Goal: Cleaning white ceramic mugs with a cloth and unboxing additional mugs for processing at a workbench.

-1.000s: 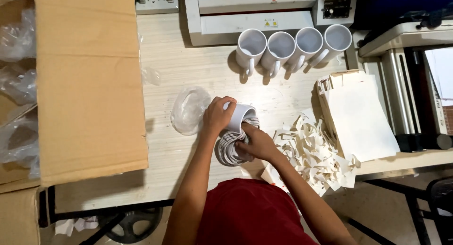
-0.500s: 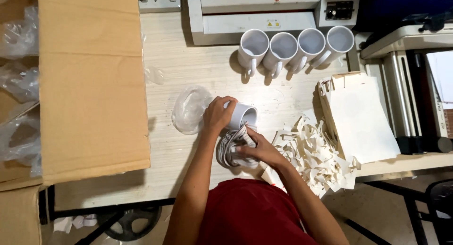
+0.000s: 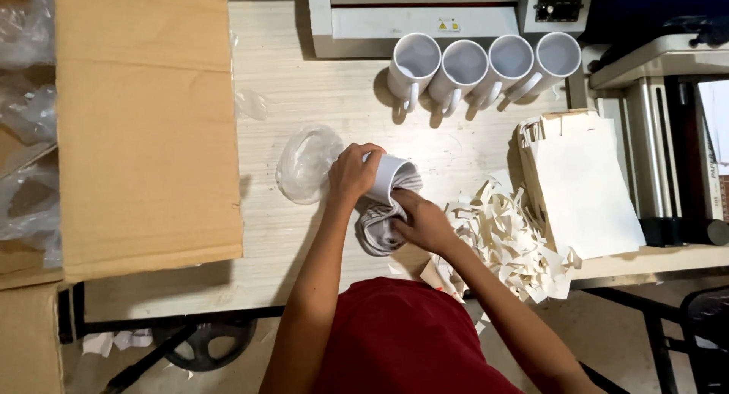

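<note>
- One view only, the head camera, looking straight down on a pale wooden worktable (image 3: 319, 105).
- The left hand (image 3: 351, 171) is closed around the body of a plain white ceramic mug (image 3: 391, 178), which lies tilted on its side, mouth pointing away to the person's right.
- The right hand (image 3: 425, 223) has its fingers curled onto a crumpled grey-and-white striped cloth (image 3: 378, 231) pressed against the mug's lower side; how firmly it grips cannot be told.
- Risk, as a judgement: the mug is glazed and smooth, held tipped above the table by one hand, so a rubbing push from the cloth could twist it out of the grip and knock it on the wood.
- Another risk: a crumpled clear plastic bag (image 3: 305, 162) lies touching the left hand, and a heap of cream paper offcuts (image 3: 509, 238) lies just beside the right wrist; either could be swept off or dragged along.
- Four matching white mugs (image 3: 486, 67) stand well apart at the far edge, out of the way.
- The held mug looks clean, unprinted and unchipped where visible; its handle is hidden.
</note>
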